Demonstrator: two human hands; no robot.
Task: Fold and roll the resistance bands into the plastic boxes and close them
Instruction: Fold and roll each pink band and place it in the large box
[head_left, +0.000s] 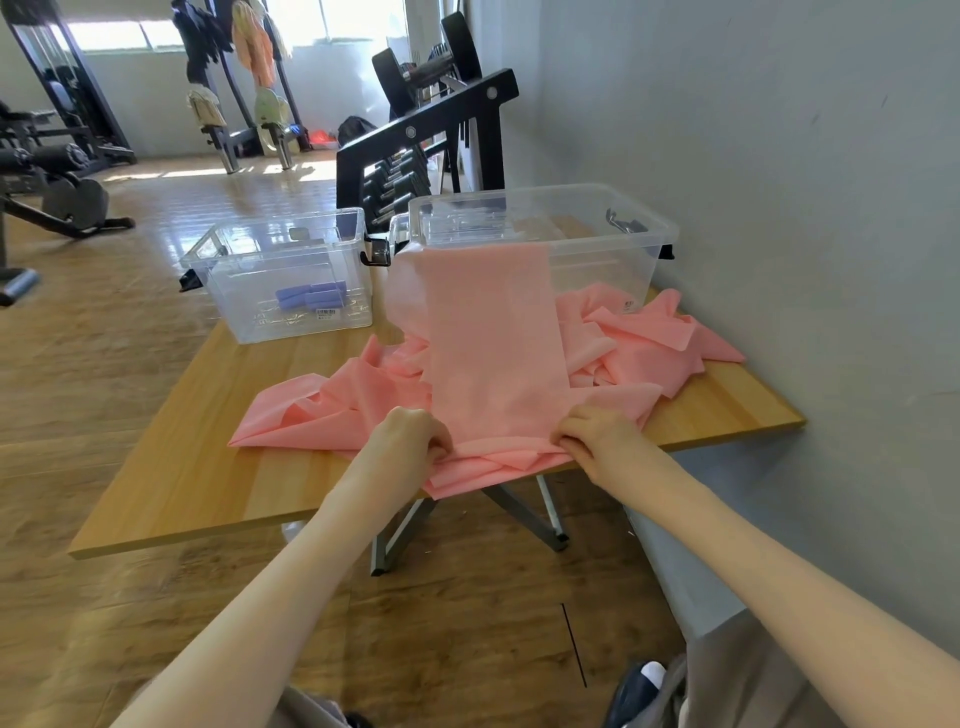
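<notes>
my left hand (415, 434) and right hand (597, 436), at 6 o'clock on the wooden table (171, 499), each pinch a near corner of the pink resistance band (493, 338), fingers curled into the bunched edge. from this grip one flat strip runs away toward 12 o'clock and drapes over the front wall of the large clear box (613, 244); the rest lies in loose heaps at 9 and 2 o'clock (some of it hangs off the near table edge). risk one: in my judgement a pull toward me would drag on the light box, tipping or sliding it. risk two: the crumpled layers under the strip could be caught into the roll, giving a lumpy bundle. risk three: the smooth material may slip from one pinch, skewing the fold line. at 10 o'clock, well apart from my hands, the small clear box (228, 291) holds the purple rolled bands (310, 297); no lid is on either box.
</notes>
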